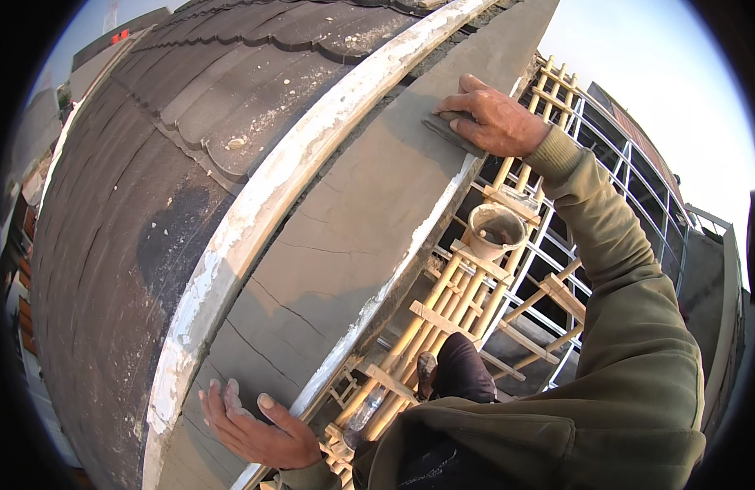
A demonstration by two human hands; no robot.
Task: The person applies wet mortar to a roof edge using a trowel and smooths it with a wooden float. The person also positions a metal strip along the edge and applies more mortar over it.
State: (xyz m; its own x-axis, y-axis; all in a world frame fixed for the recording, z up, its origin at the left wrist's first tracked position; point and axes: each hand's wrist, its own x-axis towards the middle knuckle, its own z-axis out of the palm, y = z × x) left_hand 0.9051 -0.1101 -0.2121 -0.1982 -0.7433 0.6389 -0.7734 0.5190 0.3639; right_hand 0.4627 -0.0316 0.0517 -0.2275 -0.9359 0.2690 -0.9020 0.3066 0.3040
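Observation:
A long grey band of cement plaster runs diagonally before me, with several thin cracks across its nearer half. At its far right part, my right hand is closed on a plastering trowel, whose thin blade lies along the plaster by the outer edge. Most of the trowel's handle is hidden under my fingers. My left hand rests at the near end of the band, fingers spread and holding nothing. Its fingertips look dusted with pale grey.
Dark roof tiles slope away on the left behind a white-flecked curved ridge. To the right, below the band, stands bamboo scaffolding carrying a bucket and a plastic bottle. Beyond it spreads a metal frame.

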